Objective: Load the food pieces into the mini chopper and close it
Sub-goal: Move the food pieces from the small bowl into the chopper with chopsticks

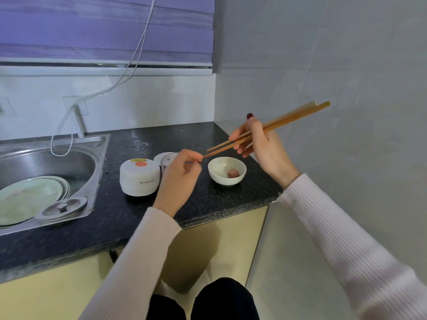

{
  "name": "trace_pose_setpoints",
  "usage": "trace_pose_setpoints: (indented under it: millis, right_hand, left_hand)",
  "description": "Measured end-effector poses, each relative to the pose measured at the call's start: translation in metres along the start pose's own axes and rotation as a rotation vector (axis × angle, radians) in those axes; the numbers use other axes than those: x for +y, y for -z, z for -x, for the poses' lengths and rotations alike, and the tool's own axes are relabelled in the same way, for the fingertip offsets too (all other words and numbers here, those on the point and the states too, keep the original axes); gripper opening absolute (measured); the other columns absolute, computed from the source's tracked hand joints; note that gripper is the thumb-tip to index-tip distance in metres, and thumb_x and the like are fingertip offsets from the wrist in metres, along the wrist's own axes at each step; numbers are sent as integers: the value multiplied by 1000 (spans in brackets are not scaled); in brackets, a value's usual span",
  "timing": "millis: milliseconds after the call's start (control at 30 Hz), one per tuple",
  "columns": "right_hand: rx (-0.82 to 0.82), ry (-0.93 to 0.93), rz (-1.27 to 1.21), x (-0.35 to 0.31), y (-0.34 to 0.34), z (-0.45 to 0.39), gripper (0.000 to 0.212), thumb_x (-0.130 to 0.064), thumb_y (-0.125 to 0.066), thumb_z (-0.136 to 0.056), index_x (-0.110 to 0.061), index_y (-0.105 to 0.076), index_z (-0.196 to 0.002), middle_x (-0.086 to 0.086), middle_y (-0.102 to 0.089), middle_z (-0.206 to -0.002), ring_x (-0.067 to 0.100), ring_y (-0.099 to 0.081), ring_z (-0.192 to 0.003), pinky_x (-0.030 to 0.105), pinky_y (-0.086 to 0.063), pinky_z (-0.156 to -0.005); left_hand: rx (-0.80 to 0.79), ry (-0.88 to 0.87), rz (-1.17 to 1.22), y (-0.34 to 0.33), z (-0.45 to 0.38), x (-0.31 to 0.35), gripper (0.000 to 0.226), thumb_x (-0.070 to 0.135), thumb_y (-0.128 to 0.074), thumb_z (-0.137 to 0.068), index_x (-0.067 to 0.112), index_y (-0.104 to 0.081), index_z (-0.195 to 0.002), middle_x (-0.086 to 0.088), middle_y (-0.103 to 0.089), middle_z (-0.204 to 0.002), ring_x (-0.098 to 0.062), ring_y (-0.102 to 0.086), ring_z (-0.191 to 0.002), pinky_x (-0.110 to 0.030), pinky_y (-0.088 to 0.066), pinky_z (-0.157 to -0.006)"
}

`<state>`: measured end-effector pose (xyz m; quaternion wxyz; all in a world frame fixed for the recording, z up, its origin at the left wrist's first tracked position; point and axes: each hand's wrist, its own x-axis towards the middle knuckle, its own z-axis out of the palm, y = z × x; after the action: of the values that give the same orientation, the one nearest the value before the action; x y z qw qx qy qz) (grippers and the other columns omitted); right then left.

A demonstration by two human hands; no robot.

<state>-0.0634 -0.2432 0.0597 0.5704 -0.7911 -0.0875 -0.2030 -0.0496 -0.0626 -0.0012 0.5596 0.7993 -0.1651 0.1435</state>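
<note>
A small white bowl (227, 170) on the dark countertop holds one pinkish food piece (232, 173). My right hand (261, 144) grips a pair of wooden chopsticks (272, 127) above the bowl, tips pointing left. My left hand (182, 176) pinches at the chopstick tips; whether it holds anything I cannot tell. Behind that hand the clear chopper cup (166, 160) is partly hidden. The white chopper motor unit (139, 176) stands to its left, off the cup.
A steel sink (46, 162) at the left holds stacked plates (30, 197) and a metal lid (62, 207). A blind's bead cord (61, 148) hangs over the sink. The wall (323, 77) is close on the right; the counter edge (219, 219) runs just below the bowl.
</note>
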Motion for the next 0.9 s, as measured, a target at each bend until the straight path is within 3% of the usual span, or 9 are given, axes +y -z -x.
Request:
trace_pose_setpoints:
  millis: [167,300,433,533,700,900]
  right_hand:
    - [34,-69,177,15,17,4,55,-44,-29,-97,-14,-68,-72,5,-67,-70,12,-61,-63,24,-48,-60]
    - [21,-123,273,22,27,3,55,-47,-26,-97,-18,-66,-72,1,-67,-71,12,-62,-66,21,-46,-59]
    - [-3,-143,325,27,33,2,57,-49,-24,-97,-18,-66,-73,2,-66,-71,11,-61,-64,18,-44,-58]
    - [-19,-150,339,31,33,1,56,-48,-24,-97,-19,-65,-73,1,-65,-71,10,-61,-63,18,-43,-57]
    - [6,-142,330,38,31,0,53,-39,-26,-99,-16,-67,-73,3,-67,-71,12,-62,-62,19,-47,-59]
    - [66,-128,282,42,32,0,50,-31,-28,-98,-16,-66,-69,2,-67,-68,11,-63,-60,12,-49,-53]
  left_hand:
    - [-114,9,-103,-26,3,-11,17,17,-50,-92,24,-57,-105,4,-58,-115,-2,-56,-97,-4,-41,-66]
    - [-143,30,-124,-37,3,-16,18,17,-53,-91,21,-57,-108,-4,-52,-126,-17,-53,-116,-20,-40,-89]
    - [-151,41,-145,-39,3,-16,18,17,-52,-91,22,-56,-108,-6,-49,-129,-19,-52,-119,-32,-48,-95]
    - [-160,62,-132,-40,2,-14,17,16,-52,-92,23,-55,-107,-7,-47,-131,-21,-54,-118,-31,-52,-90]
    - [-167,77,-150,-43,3,-11,15,17,-51,-92,24,-53,-106,-7,-47,-132,-21,-58,-113,-13,-47,-68]
    - [-170,92,-153,-42,3,-12,16,16,-50,-93,25,-52,-105,-11,-53,-126,-23,-60,-108,-13,-45,-61]
